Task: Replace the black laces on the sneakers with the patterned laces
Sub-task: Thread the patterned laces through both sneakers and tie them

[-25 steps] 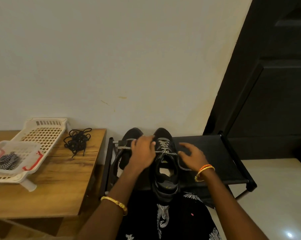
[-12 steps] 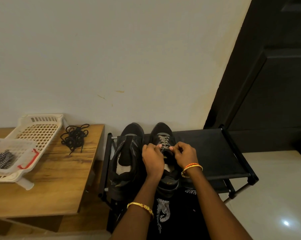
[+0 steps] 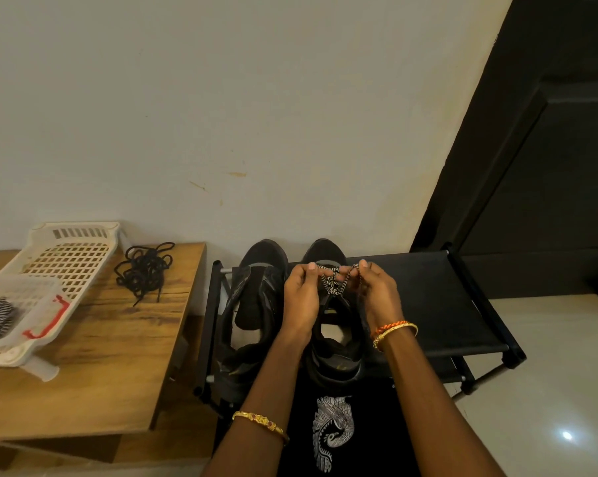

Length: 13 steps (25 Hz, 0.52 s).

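Over rt sneaker (image 3: 335, 342), both hands now lifted vs before: left hand (image 3: 299, 297) & right hand (image 3: 376, 294) pinch patterned lace (image 3: 332, 287) ends, pulled apart.

A plain off-white wall (image 3: 222, 108) fills the upper part of the view and carries a few small brownish marks near its centre. At the right, a dark door (image 3: 545, 160) with recessed panels stands beside the wall. The floor (image 3: 548, 390) is light, glossy tile and shows one bright spot of reflected light at the lower right. A wooden worktop (image 3: 112, 366) with visible grain sits against the wall at the left. Just beside it, a low black rack (image 3: 438, 304) with a fabric top shelf and metal tube frame stands on the floor against the wall.
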{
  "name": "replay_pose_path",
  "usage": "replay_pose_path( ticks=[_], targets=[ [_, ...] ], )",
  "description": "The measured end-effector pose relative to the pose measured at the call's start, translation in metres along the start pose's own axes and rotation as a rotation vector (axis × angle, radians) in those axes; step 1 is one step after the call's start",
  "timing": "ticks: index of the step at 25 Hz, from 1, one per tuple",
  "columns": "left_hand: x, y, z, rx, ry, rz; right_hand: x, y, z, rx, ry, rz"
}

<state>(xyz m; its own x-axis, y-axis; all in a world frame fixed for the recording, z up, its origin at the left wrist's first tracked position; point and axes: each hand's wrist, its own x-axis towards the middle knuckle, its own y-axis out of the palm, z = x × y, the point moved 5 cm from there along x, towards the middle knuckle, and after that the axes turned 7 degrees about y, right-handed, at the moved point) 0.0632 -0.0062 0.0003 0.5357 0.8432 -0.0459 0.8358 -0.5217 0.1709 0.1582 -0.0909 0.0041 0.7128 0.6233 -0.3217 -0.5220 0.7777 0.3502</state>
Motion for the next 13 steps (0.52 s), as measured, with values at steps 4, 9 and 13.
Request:
replay_pose_path(
  ticks=[4, 9, 13],
  targets=[
    [0.006, 0.004, 0.007, 0.086, 0.064, 0.149, 0.015, 0.004, -0.008, -0.230, -0.078, 0.006],
    [0.019, -0.003, 0.007, 0.108, 0.122, 0.363, 0.026, 0.005, -0.006, -0.395, -0.147, 0.121],
    [0.023, -0.006, 0.001, 0.065, 0.053, 0.407, 0.032, 0.002, -0.003, -0.392, -0.128, 0.125]
  ],
)
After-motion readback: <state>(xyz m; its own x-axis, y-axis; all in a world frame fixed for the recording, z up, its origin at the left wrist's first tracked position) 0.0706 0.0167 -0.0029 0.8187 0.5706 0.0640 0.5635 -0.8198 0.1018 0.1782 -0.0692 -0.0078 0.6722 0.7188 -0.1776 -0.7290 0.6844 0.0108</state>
